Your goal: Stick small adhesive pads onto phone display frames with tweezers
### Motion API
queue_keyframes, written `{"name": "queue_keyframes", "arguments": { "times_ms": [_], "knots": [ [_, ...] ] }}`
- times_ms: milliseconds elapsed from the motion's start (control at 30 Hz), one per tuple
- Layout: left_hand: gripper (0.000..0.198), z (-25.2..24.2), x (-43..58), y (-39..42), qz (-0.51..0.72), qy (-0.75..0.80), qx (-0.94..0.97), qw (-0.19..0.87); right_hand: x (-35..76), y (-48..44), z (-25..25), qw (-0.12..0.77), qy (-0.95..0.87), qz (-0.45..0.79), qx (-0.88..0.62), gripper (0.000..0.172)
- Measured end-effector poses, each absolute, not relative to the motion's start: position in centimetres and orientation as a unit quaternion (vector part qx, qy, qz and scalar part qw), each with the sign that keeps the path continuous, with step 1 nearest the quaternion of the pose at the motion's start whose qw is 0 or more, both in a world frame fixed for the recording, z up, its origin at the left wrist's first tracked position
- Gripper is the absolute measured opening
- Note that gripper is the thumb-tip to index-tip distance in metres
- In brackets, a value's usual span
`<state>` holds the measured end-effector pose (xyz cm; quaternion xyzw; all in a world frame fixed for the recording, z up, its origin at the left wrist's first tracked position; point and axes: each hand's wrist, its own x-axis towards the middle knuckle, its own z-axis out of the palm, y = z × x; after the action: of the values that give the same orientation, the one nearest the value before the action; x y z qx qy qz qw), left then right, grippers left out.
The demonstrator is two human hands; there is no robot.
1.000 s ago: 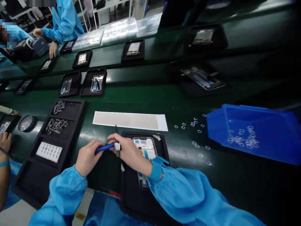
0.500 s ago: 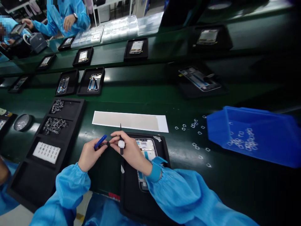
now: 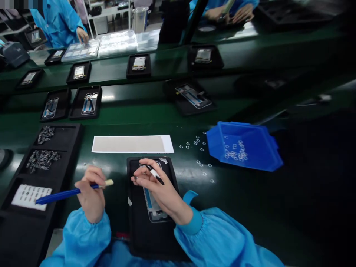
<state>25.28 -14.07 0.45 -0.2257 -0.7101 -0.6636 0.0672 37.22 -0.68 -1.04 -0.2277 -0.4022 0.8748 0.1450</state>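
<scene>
My left hand (image 3: 91,194) is closed around a blue stick-like tool (image 3: 59,195) with a cream-coloured tip that points right; its exact kind I cannot tell. In my right hand (image 3: 161,187) lies a pair of black tweezers (image 3: 152,172) with a white wrap, tucked across the fingers. A tiny dark part (image 3: 135,178) sits between that hand's thumb and fingertip. Right below this hand is an opened phone frame (image 3: 155,215) with blue strips, partly hidden by the hand. It lies in a black tray (image 3: 150,241).
At left stands a compartmented black tray (image 3: 73,135) with small dark parts (image 3: 43,160) and a white sheet of pieces (image 3: 23,196). A pale strip (image 3: 128,144) lies ahead. Small white rings (image 3: 202,149) are scattered by a blue bin (image 3: 250,129). Phone trays and co-workers are beyond.
My hands have moved apart. The left hand has turned the blue tool so its pale tip shows. The tweezers have swung back into my right hand. The view has shifted right.
</scene>
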Motion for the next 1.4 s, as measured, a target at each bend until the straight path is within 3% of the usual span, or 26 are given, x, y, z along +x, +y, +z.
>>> {"name": "queue_keyframes", "arguments": {
  "times_ms": [200, 533, 733, 967, 1167, 1267, 1400],
  "knots": [
    [0.067, -0.8, 28.1, -12.0, -0.615, -0.739, -0.270, -0.051, 38.3, -1.5, -0.9, 0.203, -0.444, 0.840, -0.236, 0.040],
    [0.035, 1.4, 28.1, -12.3, -0.609, -0.679, -0.347, -0.220, 39.1, -1.2, -1.1, 0.245, -0.469, 0.817, -0.229, 0.034],
    [0.020, 2.1, 28.7, -12.1, -0.611, -0.716, -0.302, -0.152, 39.1, -0.8, -0.8, 0.290, -0.494, 0.782, -0.248, 0.038],
    [0.013, 1.1, 29.0, -12.2, -0.593, -0.734, -0.328, -0.046, 39.2, -1.0, -0.7, 0.320, -0.539, 0.732, -0.268, 0.026],
    [0.013, 1.1, 29.4, -11.9, -0.605, -0.712, -0.354, -0.035, 39.2, -0.7, -0.7, 0.343, -0.562, 0.697, -0.283, 0.023],
    [0.014, 1.1, 29.4, -11.6, -0.611, -0.718, -0.329, -0.058, 39.2, -0.7, -0.4, 0.345, -0.573, 0.687, -0.286, 0.021],
    [0.027, 0.9, 28.9, -10.7, -0.660, -0.688, -0.207, -0.222, 39.7, 0.1, 0.2, 0.350, -0.586, 0.679, -0.270, 0.018]
  ]
}}
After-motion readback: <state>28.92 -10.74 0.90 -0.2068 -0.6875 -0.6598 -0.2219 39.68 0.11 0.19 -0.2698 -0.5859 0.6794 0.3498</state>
